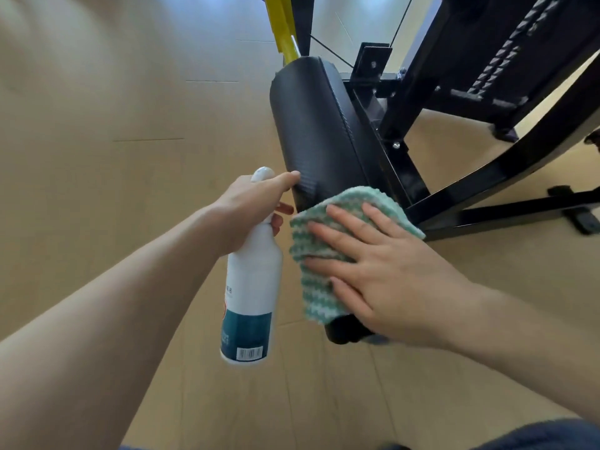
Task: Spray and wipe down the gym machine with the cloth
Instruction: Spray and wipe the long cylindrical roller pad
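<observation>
Pale wood floor (130, 157); left hand (250, 212) grips spray bottle (251, 303), right hand (380, 271) spread flat on cloth (311, 287) over pad (318, 131).

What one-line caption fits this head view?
Right hand presses the green-and-white cloth flat on the black pad; left hand grips the white spray bottle.

The spray bottle (251, 293) bears a barcode and small, illegible print.
</observation>
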### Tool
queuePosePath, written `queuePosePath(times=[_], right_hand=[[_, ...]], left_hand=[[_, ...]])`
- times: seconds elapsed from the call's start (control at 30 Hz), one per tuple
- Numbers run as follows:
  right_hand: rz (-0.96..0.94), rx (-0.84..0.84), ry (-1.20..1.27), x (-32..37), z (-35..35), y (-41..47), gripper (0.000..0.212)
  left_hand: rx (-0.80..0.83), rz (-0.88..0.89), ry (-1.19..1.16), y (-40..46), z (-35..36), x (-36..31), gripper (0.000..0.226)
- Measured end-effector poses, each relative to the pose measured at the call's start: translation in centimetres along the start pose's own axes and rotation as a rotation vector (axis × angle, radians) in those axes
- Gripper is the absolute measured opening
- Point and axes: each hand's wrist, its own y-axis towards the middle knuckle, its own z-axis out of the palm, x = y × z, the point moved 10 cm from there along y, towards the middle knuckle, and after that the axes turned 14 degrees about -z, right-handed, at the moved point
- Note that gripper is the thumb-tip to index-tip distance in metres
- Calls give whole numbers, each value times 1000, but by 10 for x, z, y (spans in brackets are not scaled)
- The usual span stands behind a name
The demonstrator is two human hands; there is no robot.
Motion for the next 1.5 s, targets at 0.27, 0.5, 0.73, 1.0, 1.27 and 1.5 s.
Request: queuePosePath(times=[0.27, 0.5, 0.73, 1.0, 1.27, 1.5], right_hand=[[178, 147, -1, -118, -14, 127, 51], [161, 58, -42, -22, -3, 29, 57], [90, 8, 1, -16, 4, 12, 58], [248, 68, -26, -184, -28, 186, 56], [381, 122, 1, -256, -43, 258, 57], [369, 116, -18, -186, -22, 178, 64]], left_hand=[[-38, 39, -12, 5, -17, -8, 43], [-33, 16, 24, 13, -22, 1, 42], [-31, 33, 4, 33, -18, -9, 40], [-47, 14, -50, 57, -22, -13, 42], [-101, 50, -14, 44, -31, -18, 36], [-78, 71, -15, 22, -15, -29, 47]])
